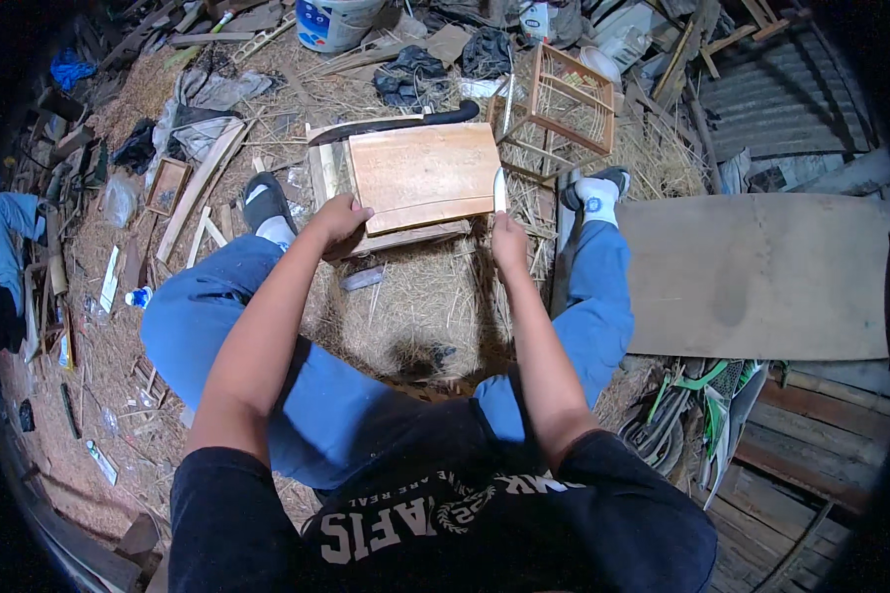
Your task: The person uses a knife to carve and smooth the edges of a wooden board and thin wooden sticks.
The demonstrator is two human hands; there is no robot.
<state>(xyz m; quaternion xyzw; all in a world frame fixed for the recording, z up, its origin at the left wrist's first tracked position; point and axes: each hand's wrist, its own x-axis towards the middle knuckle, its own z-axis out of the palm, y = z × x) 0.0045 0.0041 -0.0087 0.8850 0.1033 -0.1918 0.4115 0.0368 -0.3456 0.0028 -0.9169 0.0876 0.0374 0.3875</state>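
A pale rectangular wooden board point(425, 170) lies in front of me, with a line running across it close to its near edge. It rests on a low wooden stand point(405, 239). My left hand point(342, 219) is closed on the board's near left corner, thumb on top. At the near right corner, my right hand point(509, 240) grips what looks like a knife point(499, 188). Its pale blade points away from me along the board's right edge. Behind the board lies a long, dark, curved object point(391, 127), its kind unclear.
A slatted wooden frame point(571, 104) stands at the far right of the board. A large brown sheet point(752, 277) lies to my right, near a green and white motorbike point(712, 395). Straw, shavings and wood strips point(200, 188) litter the ground. A white bucket point(336, 22) stands at the back.
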